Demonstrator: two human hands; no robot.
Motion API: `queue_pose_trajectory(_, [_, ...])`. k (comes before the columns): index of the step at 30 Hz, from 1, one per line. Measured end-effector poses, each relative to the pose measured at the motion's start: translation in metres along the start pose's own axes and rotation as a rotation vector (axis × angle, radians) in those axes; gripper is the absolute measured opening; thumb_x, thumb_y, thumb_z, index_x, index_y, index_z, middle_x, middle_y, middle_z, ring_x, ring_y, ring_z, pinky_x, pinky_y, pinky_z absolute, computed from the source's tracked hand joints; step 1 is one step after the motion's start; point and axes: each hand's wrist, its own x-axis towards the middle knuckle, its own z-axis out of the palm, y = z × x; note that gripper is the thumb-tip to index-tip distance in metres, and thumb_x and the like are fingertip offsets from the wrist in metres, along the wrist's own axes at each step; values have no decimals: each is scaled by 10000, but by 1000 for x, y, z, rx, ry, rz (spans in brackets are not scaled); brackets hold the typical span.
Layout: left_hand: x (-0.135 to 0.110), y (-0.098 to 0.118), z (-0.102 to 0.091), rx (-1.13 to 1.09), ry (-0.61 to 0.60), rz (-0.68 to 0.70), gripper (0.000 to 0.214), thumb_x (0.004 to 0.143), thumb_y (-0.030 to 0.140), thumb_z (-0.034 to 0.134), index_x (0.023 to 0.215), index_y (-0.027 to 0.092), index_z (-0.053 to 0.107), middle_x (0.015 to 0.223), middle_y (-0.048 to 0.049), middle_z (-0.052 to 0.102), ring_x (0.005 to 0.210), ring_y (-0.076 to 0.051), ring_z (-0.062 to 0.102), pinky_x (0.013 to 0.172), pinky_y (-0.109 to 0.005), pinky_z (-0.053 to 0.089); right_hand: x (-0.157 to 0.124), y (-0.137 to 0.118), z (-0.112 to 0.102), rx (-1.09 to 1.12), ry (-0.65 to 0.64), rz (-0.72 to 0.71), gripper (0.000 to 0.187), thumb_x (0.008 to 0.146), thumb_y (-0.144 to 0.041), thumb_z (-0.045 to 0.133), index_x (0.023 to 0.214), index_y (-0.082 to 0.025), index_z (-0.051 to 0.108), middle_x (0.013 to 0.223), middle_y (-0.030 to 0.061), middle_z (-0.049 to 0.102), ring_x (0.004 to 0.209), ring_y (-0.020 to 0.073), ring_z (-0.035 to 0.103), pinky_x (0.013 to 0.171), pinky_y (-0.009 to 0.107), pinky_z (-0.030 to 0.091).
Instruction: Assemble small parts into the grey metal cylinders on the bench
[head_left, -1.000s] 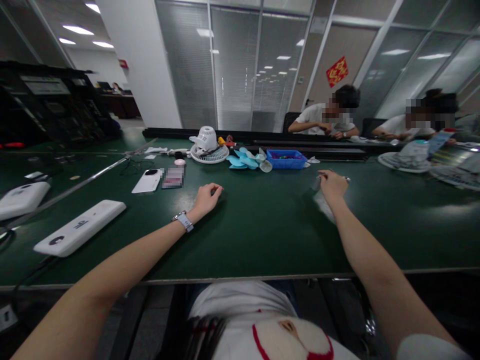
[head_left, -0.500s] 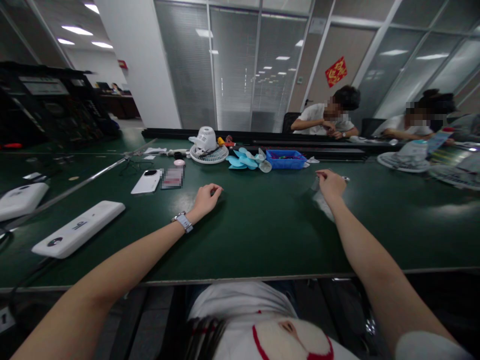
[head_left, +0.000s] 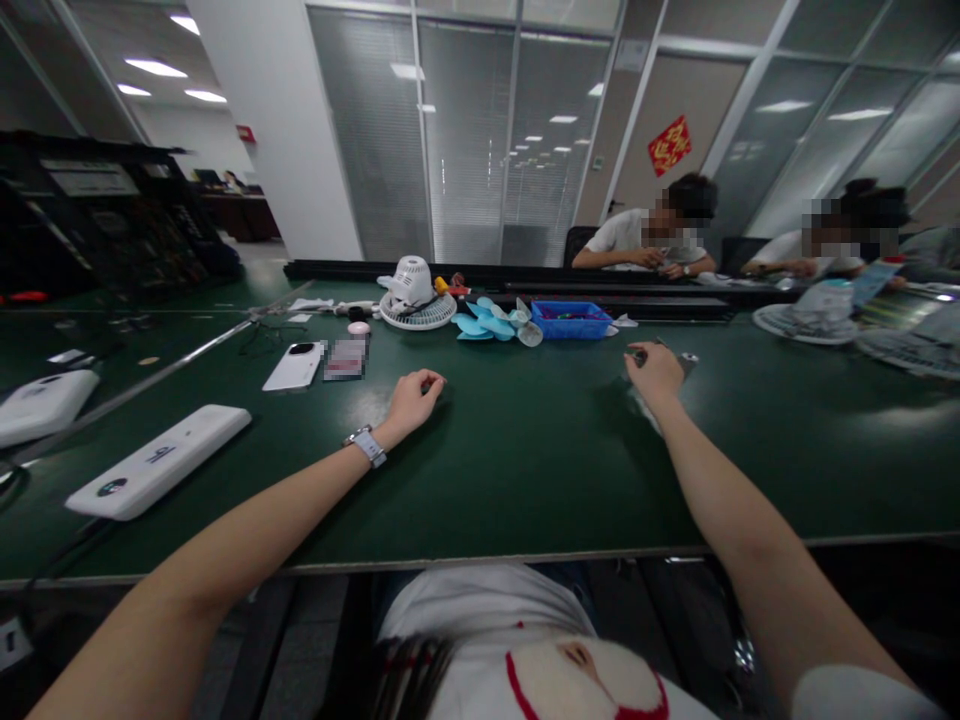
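Observation:
My left hand (head_left: 414, 397) rests on the green tabletop (head_left: 517, 470), fingers curled in toward the thumb, and I see nothing between them. To the right, my right hand (head_left: 657, 374) is bent over with its thumb and fingers curled together. Whatever sits in its fingers is hidden from me. A small shiny metal-looking piece (head_left: 688, 360) pokes out just beyond its knuckles. Under the palm shows the edge of a clear, crinkled plastic bag (head_left: 645, 408), mostly covered by the hand.
A white fan part (head_left: 412, 285), blue fan blades (head_left: 487, 320) and a blue tray (head_left: 571, 320) line the back. On the left lie a white phone (head_left: 292, 367), a pixelated card (head_left: 346, 357) and a long white device (head_left: 161, 460). Two people sit across the table.
My right hand has shifted slightly left and tilted, covering more of the plastic bag. The metal-looking piece shows more. My left hand has stayed put.

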Motion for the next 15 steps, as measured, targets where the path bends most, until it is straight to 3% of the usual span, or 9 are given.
queue_pose_trajectory(7, [-1, 3, -1, 0, -8, -11, 273, 894, 370, 515, 951, 200, 722, 1008, -86, 731, 937, -236, 647, 886, -382, 503, -3, 3, 7, 61, 21, 102, 380, 834, -319, 620, 1183, -177, 668, 1158, 138, 669, 1047, 279, 617, 888, 391, 475])
queue_pose_trajectory(15, [-1, 6, -2, 28, -16, -10, 274, 898, 351, 520, 969, 203, 739, 1016, -78, 735, 942, -230, 641, 883, -367, 499, -2, 10, 13, 48, -104, 286, 502, 799, -444, 686, 1234, -204, 611, 1089, 132, 703, 1008, 285, 652, 891, 413, 490])
